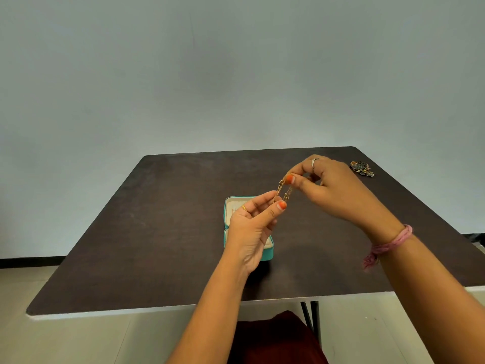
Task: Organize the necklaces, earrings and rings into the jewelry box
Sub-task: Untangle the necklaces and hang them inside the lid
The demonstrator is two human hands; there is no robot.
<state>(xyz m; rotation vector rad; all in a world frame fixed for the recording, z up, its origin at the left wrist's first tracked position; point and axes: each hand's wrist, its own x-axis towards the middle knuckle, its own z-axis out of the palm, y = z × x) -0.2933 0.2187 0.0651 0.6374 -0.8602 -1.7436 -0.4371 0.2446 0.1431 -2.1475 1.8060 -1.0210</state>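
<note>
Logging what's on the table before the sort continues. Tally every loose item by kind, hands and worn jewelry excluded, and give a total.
Jewelry box, teal, open on the table: 1
Gold chain, pinched between the left hand and right hand: 1
Dark jewelry pile, far right on the table, pieces too small to separate: 1
Total: 3

Both forearms are showing bare, with no sleeves reaching into view. The left hand (249, 227) is wearing a thin gold ring (244, 207) on one finger, and its thumbnail is carrying bright orange polish. The right hand (338, 190) is wearing a silver ring (314, 162) and is showing the same orange polish on a nail. A pink thread bracelet (391, 244) is wrapping the right wrist (its frayed, tasselled end is hanging loose). A dark maroon garment (275, 340) is covering the lap.
</note>
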